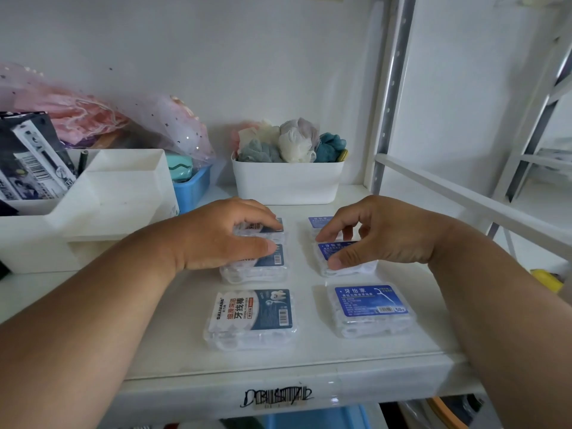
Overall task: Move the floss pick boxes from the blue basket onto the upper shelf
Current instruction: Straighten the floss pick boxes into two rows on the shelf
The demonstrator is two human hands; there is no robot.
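Note:
Six clear floss pick boxes lie flat on the white upper shelf (309,360), in two columns of three. The front-left box (250,317) and the front-right box (370,308) lie untouched. My left hand (216,239) covers the back-left box (247,227), fingers curled over it, thumb resting on the middle-left box (263,267). My right hand (383,233) pinches the middle-right box (349,269) between index finger and thumb. The back-right box (320,222) peeks out behind it. Part of a blue basket (315,418) shows below the shelf edge.
A white organizer (123,193) with packets stands at the left, with a small blue bin (193,188) and a pink mesh bag (93,116) behind it. At the back stands a white tub (288,181) of bath puffs. A metal upright (390,97) and a white rail (464,196) border the right.

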